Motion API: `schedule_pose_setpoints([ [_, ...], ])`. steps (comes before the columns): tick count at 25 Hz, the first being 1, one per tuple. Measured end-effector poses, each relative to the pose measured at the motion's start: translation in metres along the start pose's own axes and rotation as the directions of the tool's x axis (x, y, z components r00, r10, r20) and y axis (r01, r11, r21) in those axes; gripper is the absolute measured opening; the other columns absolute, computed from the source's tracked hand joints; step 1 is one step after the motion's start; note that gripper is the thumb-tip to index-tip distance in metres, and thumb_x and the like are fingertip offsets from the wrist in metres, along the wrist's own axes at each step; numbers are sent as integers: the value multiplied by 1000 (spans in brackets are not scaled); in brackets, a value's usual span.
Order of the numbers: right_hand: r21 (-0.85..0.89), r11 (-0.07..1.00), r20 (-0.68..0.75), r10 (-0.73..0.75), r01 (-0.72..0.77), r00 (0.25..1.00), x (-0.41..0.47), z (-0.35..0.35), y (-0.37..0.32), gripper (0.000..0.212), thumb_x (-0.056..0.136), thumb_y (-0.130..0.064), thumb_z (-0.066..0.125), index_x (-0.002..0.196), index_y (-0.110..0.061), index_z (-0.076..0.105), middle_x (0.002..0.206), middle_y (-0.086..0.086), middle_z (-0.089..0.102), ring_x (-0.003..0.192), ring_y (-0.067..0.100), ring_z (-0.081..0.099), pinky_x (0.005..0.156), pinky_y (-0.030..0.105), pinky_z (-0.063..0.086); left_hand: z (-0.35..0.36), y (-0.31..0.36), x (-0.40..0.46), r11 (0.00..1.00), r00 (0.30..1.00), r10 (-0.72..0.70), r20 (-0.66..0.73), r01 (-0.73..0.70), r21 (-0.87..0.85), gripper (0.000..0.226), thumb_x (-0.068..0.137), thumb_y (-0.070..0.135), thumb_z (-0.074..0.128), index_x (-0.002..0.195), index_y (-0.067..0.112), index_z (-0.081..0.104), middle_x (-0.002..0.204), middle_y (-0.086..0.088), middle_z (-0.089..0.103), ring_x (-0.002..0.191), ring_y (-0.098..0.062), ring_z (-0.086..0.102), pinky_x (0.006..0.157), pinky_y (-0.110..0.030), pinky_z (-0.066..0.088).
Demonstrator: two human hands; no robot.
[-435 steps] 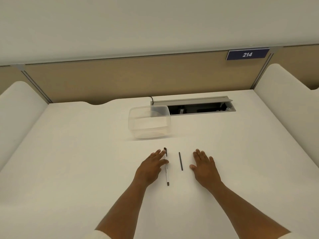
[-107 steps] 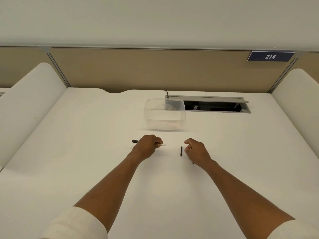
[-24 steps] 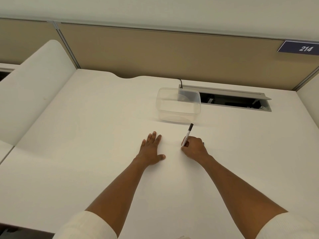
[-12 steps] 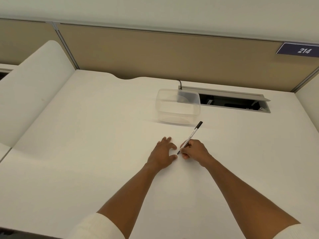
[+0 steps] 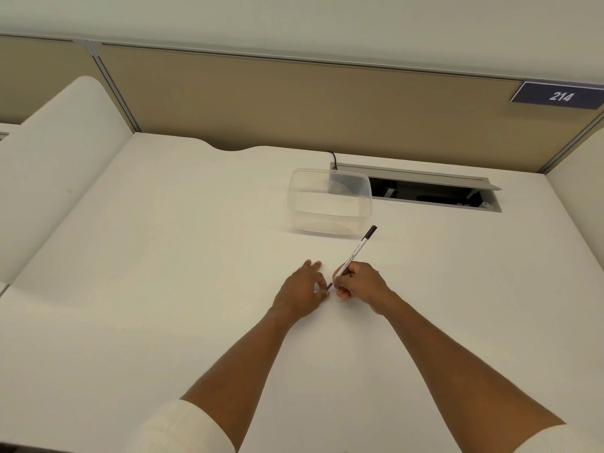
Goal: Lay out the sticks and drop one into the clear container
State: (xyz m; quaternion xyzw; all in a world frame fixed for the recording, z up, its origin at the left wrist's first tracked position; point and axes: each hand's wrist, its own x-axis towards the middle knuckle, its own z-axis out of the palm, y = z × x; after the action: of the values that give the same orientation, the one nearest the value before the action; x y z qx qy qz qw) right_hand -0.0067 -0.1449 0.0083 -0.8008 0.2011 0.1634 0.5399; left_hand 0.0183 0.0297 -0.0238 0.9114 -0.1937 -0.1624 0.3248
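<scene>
Moved: left hand (image 5: pixel 302 289) slid right, now touching pen (image 5: pixel 354 253) tip.
Right hand (image 5: pixel 358 284): fingers curled round pen, tilted.
Left hand: thumb and forefinger at tip; whether pinching, can't tell.
Container (image 5: pixel 330 201): just beyond pen.

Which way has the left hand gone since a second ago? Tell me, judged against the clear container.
Yes. The left hand has slid to the person's right, now below the clear container, its fingers meeting the pen tip.

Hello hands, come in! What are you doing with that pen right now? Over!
Right hand grips the pen, black end up. Left hand rests on the desk, fingertips at the pen's lower tip. Clear tub beyond, nothing between.
</scene>
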Motion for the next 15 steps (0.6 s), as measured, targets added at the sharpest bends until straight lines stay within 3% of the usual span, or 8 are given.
schedule_pose_setpoints([
  [9,22,995,-76,-97,99,992,-16,-15,-26,7,80,-13,67,86,-9,69,72,8,73,59,19,69,55,26,55,-3,3,-14,999,1000,13,-2,-13,38,6,84,26,69,87,23,65,152,-3,41,145,-14,28,112,-30,28],
  [12,-51,992,-118,-124,119,985,-20,-23,-39,12,81,-17,67,87,-7,67,73,9,72,58,18,68,57,29,57,-6,1,-19,999,1000,-10,-6,11,41,6,83,25,70,88,23,66,151,-3,43,143,-13,32,110,-28,29],
  [15,-206,973,-116,-132,106,984,-25,-25,-43,14,80,-19,66,77,-6,61,70,9,69,53,18,64,48,26,50,-10,-4,-22,998,999,-44,-17,44,39,7,83,24,69,89,21,67,150,-4,44,142,-13,34,108,-27,31],
])
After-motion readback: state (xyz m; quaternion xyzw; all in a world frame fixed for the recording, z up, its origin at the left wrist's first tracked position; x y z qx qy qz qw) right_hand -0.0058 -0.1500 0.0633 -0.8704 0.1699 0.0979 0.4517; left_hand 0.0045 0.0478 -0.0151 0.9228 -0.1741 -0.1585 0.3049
